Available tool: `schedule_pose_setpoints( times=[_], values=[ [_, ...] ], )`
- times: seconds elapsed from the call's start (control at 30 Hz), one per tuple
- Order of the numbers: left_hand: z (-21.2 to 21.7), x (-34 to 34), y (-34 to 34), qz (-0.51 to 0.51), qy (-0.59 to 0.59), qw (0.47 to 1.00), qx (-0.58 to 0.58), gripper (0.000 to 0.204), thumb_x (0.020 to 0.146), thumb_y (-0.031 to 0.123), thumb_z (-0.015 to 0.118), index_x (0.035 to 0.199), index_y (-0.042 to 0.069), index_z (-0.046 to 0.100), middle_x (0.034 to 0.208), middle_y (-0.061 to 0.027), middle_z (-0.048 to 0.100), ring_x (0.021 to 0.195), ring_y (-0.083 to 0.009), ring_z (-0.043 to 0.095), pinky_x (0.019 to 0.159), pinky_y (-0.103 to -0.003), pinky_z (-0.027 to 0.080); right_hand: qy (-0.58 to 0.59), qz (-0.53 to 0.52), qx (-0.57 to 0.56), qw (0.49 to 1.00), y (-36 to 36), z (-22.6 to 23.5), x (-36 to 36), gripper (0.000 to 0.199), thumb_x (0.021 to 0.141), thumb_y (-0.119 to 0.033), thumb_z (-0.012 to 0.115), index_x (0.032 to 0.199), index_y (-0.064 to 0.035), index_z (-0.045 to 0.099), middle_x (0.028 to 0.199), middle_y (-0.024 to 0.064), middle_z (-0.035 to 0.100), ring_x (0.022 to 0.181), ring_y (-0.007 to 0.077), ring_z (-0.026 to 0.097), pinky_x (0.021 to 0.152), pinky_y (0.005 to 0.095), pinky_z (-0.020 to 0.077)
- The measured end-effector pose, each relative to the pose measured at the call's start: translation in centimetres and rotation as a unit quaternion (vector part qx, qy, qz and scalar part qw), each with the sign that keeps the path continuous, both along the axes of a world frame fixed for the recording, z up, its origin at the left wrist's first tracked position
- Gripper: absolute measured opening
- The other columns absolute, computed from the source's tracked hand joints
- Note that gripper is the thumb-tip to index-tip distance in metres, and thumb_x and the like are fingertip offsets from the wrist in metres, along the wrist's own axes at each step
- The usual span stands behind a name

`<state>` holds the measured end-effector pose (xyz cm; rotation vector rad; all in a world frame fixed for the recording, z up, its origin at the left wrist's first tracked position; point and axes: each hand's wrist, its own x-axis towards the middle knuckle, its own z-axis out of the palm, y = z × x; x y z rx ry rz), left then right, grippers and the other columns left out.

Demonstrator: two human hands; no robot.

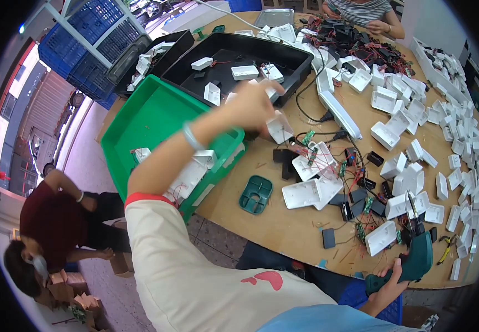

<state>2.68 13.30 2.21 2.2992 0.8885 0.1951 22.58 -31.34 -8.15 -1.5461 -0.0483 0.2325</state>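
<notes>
My left hand (252, 105), smeared by motion, reaches over the near right corner of a black tray (300, 72). Its fingers are curled at a tilted white plastic case (280, 128); part of the grip is hidden. Down at the right, my right hand (390, 281) is wrapped round the handle of a dark green soldering gun (418, 257). The gun's thin metal tip points up beside open white cases, one of them a white case (381, 238) with wires and a small circuit board next to it.
A green tray (140, 119) stands at the left with white parts inside. A dark green moulded dish (255, 195) lies near the table edge. White cases, a power strip (340, 114) and yellow-handled pliers (445, 250) lie rightward. One person (62, 216) bends at left; another (369, 16) sits opposite.
</notes>
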Motion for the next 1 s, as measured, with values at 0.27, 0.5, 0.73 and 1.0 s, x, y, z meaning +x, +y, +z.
schedule_pose_setpoints(
  times=[0.27,0.5,0.73,1.0],
  values=[
    [-12.4,-9.4,33.5,0.321,0.198,0.894,0.24,0.088,0.08,0.058,0.076,0.151,0.014,0.047,0.141,-0.023,0.057,0.131,-0.0423,0.055,0.107,-0.057,0.043,-0.031,-0.104,-0.043,0.993,0.8,-0.4,2.2,0.04,0.097,-0.029,0.069,0.126,-0.0022,0.061,0.064,-0.0001,0.042,0.055,0.0092,0.041,0.049,0.0287,0.0357],
    [-16.4,-13.9,38.6,0.222,0.287,0.911,0.198,0.096,0.086,0.079,0.058,0.157,0.018,0.038,0.156,-0.0253,0.041,0.136,-0.0449,0.049,0.105,-0.066,0.042,-0.075,-0.05,-0.092,0.992,-0.6,-2.4,6.6,0.033,0.1,-0.029,0.067,0.103,0.0033,0.063,0.062,0.0054,0.046,0.054,0.0129,0.044,0.051,0.0307,0.0403],
    [-8.5,-6.2,20.6,0.149,0.313,0.938,-0.034,0.116,0.067,0.068,0.084,0.156,0.013,0.035,0.147,-0.0241,0.044,0.127,-0.0402,0.056,0.083,-0.053,0.061,-0.091,-0.061,-0.061,0.992,2.2,-0.7,4.6,0.035,0.099,-0.027,0.068,0.115,0.0034,0.063,0.069,0.0033,0.049,0.06,0.0115,0.043,0.058,0.0284,0.04],
    [-10.8,-7.3,18.5,0.137,0.148,0.974,-0.106,0.077,0.066,0.018,0.093,0.132,-0.002,0.059,0.116,-0.0204,0.067,0.084,-0.0236,0.068,0.053,-0.031,0.049,-0.039,-0.065,0.02,0.997,2.8,1.6,2.0,0.027,0.1,-0.019,0.063,0.118,0.0013,0.061,0.075,0.0031,0.05,0.06,0.01,0.043,0.054,0.027,0.0362]
  ],
)
